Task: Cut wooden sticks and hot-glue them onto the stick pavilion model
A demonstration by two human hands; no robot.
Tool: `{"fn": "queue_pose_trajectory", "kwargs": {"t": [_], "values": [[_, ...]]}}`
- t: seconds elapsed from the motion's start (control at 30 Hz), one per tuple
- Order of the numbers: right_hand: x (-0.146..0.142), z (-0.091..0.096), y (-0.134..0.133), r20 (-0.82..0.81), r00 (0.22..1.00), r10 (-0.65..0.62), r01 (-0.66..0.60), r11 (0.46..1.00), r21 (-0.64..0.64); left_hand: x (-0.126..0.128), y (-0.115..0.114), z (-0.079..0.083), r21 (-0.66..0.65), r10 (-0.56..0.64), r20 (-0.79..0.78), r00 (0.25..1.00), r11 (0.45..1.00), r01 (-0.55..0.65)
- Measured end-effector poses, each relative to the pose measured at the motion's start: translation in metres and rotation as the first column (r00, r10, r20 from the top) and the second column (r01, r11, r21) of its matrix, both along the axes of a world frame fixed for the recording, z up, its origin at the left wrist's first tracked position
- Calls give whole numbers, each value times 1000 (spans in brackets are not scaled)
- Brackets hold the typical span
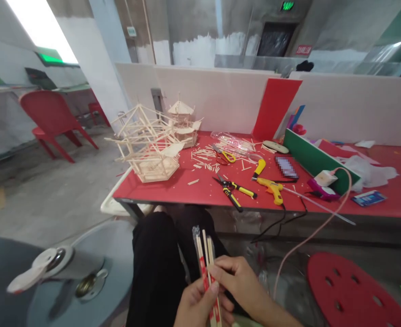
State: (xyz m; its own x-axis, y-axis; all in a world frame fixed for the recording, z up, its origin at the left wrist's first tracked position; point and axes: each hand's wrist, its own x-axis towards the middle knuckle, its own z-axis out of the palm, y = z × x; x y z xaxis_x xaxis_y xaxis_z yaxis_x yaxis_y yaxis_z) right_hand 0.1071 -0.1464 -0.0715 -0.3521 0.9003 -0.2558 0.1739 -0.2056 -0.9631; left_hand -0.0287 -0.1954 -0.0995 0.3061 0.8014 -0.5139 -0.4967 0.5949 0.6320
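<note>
Over my lap, both hands hold a pair of wooden chopsticks [205, 256] in a clear wrapper with red print. My left hand [195, 304] is closed round their lower part. My right hand [236, 279] pinches them from the right, fingers pressed on the wrapper. The sticks point up and away from me. On the red table [187, 190] ahead stand a wooden stick model building [149, 145] and a smaller pagoda model [183, 122].
Table holds yellow-handled pliers [232, 188], a yellow glue gun [270, 184], scissors [224, 155], cut stick scraps [203, 159], a phone [286, 167], a green board [314, 159] and a pink cable [323, 222]. Red chair [52, 120] at left, red stool [353, 290] at lower right, grey lidded bin [67, 272] at lower left.
</note>
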Motion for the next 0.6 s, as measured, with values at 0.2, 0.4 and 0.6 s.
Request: {"fn": "queue_pose_trajectory", "kwargs": {"t": [0.2, 0.4, 0.6], "values": [[21, 0, -23, -39, 993, 110, -111, 994, -15, 5, -7, 9, 56, -147, -14, 989, 987, 147], [21, 29, 31, -216, 973, -78, 77, 997, -11, 11, 2, 13, 69, -161, -129, 979, 983, 171], [-10, 24, 19, -118, 993, 5, -31, 974, -223, -2, -1, 10, 68, -161, -120, 980, 983, 170]]}}
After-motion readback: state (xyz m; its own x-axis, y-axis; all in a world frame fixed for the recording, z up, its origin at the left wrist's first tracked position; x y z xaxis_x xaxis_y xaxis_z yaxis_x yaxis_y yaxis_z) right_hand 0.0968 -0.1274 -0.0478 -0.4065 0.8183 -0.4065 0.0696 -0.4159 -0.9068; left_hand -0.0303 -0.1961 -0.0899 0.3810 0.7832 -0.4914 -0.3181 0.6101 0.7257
